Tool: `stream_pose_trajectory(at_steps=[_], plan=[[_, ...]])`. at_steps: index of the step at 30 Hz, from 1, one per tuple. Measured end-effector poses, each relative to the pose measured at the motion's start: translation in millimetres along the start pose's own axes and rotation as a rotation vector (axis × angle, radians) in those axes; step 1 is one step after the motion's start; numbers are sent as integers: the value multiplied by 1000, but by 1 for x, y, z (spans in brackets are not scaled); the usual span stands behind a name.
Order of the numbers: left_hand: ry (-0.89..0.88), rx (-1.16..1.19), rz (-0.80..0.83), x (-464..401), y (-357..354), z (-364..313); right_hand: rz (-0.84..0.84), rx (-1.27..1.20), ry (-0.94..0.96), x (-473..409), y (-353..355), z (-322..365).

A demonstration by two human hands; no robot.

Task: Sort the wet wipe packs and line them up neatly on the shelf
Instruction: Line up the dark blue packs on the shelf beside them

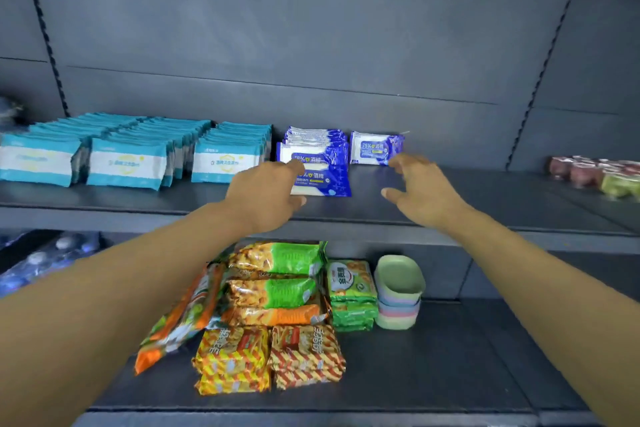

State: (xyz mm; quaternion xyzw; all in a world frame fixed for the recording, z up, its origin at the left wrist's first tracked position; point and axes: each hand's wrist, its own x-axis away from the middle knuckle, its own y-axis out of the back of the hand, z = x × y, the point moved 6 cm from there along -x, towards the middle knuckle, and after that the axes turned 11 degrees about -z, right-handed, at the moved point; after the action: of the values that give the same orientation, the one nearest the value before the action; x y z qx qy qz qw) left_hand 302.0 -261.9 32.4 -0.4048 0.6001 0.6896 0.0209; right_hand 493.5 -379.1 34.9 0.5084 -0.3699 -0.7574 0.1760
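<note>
Up front, left hand [266, 194] fingers pinch a blue-white wipe pack [323, 180]; right hand [420, 187] fingers spread wide.

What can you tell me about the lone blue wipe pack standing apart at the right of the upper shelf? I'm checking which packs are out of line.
The lone blue wipe pack is a soft, glossy plastic packet, deep blue at its edges with a white face and a blue label reading 75%. It stands on its long edge, facing forward, on the upper shelf, a gap apart from the blue stack. The right hand reaches it, fingers at its lower right corner; whether they touch is unclear.
</note>
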Motion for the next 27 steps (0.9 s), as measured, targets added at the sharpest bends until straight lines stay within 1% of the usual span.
stream_pose_trajectory(at_steps=[4, 10, 16, 20, 23, 27], plan=[[-11, 106, 48, 41, -1, -10, 22, -50, -17, 60, 7, 30], [-14, 163, 161, 108, -37, -29, 184, 12, -49, 148, -14, 50], [-1, 127, 391, 191, -107, -38, 404, 16, -69, 235, -66, 42], [40, 139, 566, 256, -158, -43, 523, -53, -144, 298, -111, 23], [69, 115, 663, 305, -193, -42, 608, -56, -181, 352, -148, 8], [129, 118, 809, 370, -241, -37, 778, -40, -243, 427, -196, -12]])
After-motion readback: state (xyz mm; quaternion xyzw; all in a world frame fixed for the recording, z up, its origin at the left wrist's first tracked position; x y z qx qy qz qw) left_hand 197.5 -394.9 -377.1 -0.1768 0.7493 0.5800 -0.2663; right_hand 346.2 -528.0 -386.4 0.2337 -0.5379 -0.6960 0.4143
